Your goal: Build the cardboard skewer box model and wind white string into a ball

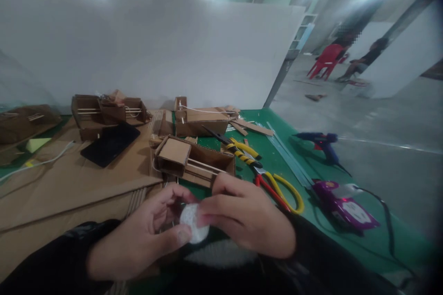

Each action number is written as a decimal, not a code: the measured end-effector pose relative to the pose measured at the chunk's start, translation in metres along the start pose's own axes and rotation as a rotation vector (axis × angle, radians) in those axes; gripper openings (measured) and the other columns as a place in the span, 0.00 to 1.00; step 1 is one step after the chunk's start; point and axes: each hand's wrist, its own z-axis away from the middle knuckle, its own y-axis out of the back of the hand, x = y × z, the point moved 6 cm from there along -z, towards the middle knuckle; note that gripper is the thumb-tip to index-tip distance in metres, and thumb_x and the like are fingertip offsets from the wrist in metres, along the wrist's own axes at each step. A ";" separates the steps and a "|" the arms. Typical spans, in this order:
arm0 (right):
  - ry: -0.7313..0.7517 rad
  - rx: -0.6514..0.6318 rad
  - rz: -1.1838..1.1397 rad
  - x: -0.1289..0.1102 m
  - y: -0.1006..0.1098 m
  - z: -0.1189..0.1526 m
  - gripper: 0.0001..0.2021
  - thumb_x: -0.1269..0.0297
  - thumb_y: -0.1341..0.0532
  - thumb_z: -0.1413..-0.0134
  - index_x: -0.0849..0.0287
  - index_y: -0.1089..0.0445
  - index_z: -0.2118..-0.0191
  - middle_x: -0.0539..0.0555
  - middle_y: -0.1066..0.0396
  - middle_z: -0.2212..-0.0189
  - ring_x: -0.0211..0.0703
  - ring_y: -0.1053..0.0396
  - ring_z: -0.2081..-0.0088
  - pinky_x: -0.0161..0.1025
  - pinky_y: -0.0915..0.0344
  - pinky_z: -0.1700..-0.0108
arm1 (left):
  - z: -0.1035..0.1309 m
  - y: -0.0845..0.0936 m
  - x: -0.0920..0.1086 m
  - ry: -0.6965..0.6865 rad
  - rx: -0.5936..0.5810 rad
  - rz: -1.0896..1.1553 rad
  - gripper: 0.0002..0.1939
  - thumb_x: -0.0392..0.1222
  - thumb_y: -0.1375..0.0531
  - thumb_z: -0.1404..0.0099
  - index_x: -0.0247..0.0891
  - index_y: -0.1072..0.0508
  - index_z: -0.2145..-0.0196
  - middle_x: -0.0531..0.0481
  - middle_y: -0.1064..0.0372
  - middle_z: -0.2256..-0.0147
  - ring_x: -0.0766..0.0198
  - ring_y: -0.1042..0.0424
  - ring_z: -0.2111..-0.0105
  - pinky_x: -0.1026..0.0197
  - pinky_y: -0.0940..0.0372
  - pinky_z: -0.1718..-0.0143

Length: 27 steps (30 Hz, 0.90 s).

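Close to my body, both hands grip a small white round piece with a mottled face [189, 221]; its kind I cannot make out. My left hand [152, 226] pinches its left edge between curled fingers and thumb. From the other side, my right hand [242, 214] presses fingertips onto its face. Just beyond the hands lies an open cardboard box with thin wooden sticks across it [194, 161]. Pliers with yellow and black handles [242, 153] rest beside that box, and scissors with red and yellow handles [278, 191] lie to the right of my right hand.
Cardboard sheets [128, 189] cover the left of the green table, under a black phone-like slab [110, 144]. More cardboard boxes [107, 113] stand behind. At right are clear glue sticks [287, 156], a blue glue gun [321, 140] and a purple packet [346, 207]. People sit farther off.
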 end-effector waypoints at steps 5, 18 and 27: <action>-0.069 0.074 -0.148 0.018 0.000 -0.007 0.12 0.61 0.40 0.35 0.64 0.24 0.64 0.54 0.33 0.71 0.36 0.35 0.70 0.31 0.37 0.68 | 0.003 -0.004 0.002 -0.051 -0.050 -0.002 0.14 0.45 0.36 0.33 0.47 0.32 0.51 0.53 0.34 0.58 0.67 0.33 0.59 0.67 0.37 0.58; -0.299 -0.047 -0.203 0.035 -0.048 0.016 0.09 0.70 0.43 0.37 0.61 0.32 0.70 0.50 0.37 0.74 0.36 0.39 0.71 0.32 0.44 0.70 | 0.002 0.014 0.008 -0.190 0.232 -0.106 0.18 0.50 0.36 0.34 0.43 0.35 0.52 0.47 0.31 0.58 0.58 0.29 0.55 0.63 0.33 0.60; -0.299 -0.213 -0.141 -0.013 -0.029 0.019 0.07 0.78 0.44 0.49 0.58 0.39 0.69 0.46 0.37 0.74 0.32 0.43 0.75 0.31 0.47 0.72 | -0.003 0.026 0.003 -0.141 0.314 -0.530 0.16 0.53 0.40 0.32 0.45 0.36 0.51 0.50 0.33 0.54 0.59 0.33 0.53 0.59 0.39 0.51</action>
